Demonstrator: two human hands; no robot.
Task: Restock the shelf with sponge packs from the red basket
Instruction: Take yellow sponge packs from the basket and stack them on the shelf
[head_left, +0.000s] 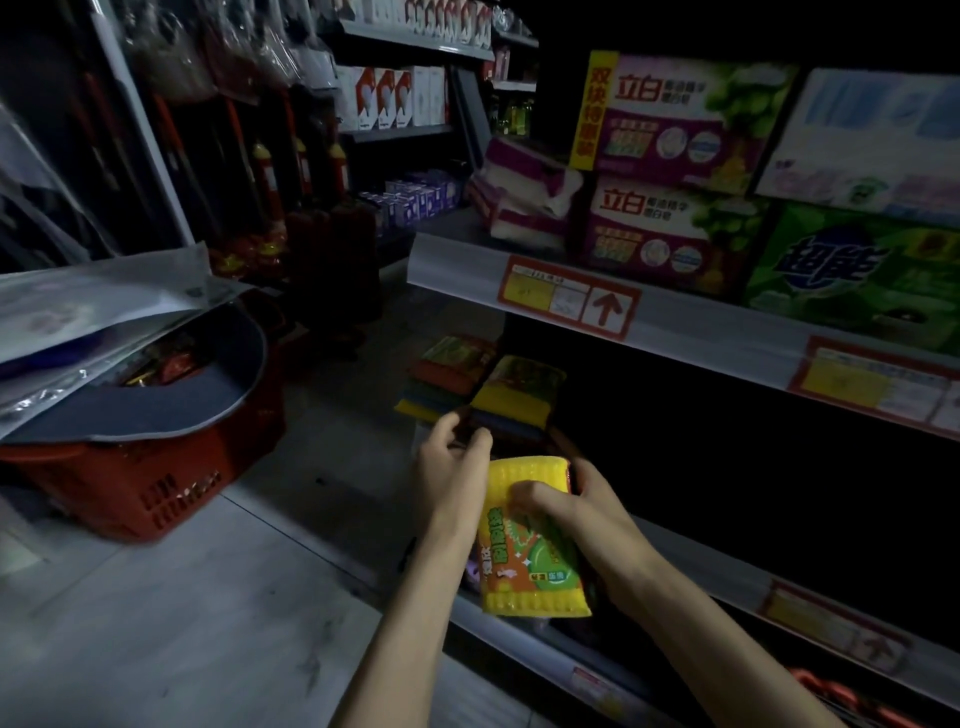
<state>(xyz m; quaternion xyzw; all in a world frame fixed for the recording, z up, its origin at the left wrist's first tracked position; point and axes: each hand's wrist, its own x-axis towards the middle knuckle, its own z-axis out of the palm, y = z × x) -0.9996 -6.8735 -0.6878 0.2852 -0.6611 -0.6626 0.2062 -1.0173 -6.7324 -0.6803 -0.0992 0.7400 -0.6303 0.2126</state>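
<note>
While both hands work at the shelf front, the count stands as follows. Right hand (566, 501): fingers laid over the top face of a yellow sponge pack (530, 540), thumb behind its right edge, clamped on it. Left hand (452, 462): curled at the pack's far left corner, fingertips on something dark just beyond; whether it grips the pack or that darker item cannot be told in this light. The pack itself sits at six o'clock in the view, held above the lip of the lower shelf (519, 639), not yet set down.

At twelve o'clock from the hands, further in on the same level: a stack of sponge packs (519, 395) with yellow edges, and beside it at eleven o'clock a second stack (447, 374), darker and partly in shadow. These appear to be placed stock.

At nine o'clock, on the floor, well apart from the hands: the red basket (140, 488), covered by a grey mat and plastic-sleeved sheets (98, 312); some packaged goods show under them, number unclear.

At one o'clock, upper shelf: boxed soap (670, 124), with a price tag (569, 299) on the rail.

Judged status: restocking under way, several packs shelved, one in hand, basket likely not emptied.
</note>
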